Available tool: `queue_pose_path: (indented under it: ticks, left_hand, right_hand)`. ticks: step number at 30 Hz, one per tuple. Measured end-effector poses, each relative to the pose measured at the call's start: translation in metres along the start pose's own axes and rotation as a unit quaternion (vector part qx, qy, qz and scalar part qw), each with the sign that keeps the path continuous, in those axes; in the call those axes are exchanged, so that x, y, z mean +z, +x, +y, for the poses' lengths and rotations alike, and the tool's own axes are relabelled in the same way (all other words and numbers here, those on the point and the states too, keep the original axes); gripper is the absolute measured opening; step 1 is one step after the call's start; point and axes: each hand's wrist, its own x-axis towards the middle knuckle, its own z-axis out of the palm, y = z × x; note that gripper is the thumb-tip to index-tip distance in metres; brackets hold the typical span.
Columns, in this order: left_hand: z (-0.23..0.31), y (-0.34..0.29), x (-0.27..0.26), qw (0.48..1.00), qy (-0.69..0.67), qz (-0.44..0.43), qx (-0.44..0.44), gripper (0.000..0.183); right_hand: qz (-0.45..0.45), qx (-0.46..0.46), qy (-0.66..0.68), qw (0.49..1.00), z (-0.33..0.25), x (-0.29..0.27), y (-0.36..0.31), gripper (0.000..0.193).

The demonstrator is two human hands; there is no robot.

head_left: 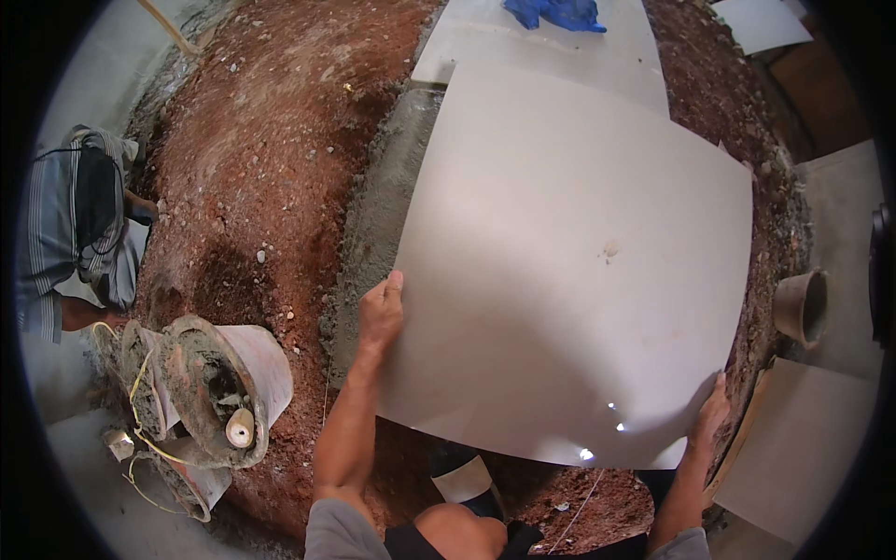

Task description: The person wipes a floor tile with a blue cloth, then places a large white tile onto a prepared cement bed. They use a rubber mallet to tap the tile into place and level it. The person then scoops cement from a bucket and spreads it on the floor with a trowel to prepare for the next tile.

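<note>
My left hand (pixel 381 313) is closed on the left edge of a large pale floor tile (pixel 560 224). On the opposite edge, near the lower right corner, my right hand (pixel 712 411) grips the same tile; its fingers are partly hidden underneath. The tile is glossy, with a small smudge right of its middle and bright light reflections near its close edge. Grey mortar (pixel 387 182) shows along its left side. Its far end overlaps the view of another pale tile (pixel 551 51), on which lies a crumpled blue plastic or cloth piece (pixel 555 13).
Mortar-smeared buckets (pixel 266 359) with a yellow cord stand at the left on reddish soil (pixel 271 168). Beyond them is a person in striped clothing (pixel 51 224). At the right are another bucket (pixel 801 306) and a leaning tile (pixel 803 443). A thin string (pixel 577 513) runs close by.
</note>
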Motion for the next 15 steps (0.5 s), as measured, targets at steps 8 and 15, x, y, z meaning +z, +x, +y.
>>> queue_pose_path:
  ticks: [8, 15]
  left_hand:
    - [-0.013, 0.031, -0.035, 0.998, 0.041, -0.018, -0.032, 0.054]
    - [-0.03, 0.035, -0.045, 0.996, 0.062, -0.022, -0.053, 0.055]
  right_hand:
    - [0.001, 0.05, 0.032, 0.998, -0.025, 0.056, -0.024, 0.053]
    - [-0.027, 0.019, -0.013, 0.999, -0.035, 0.069, -0.033, 0.056]
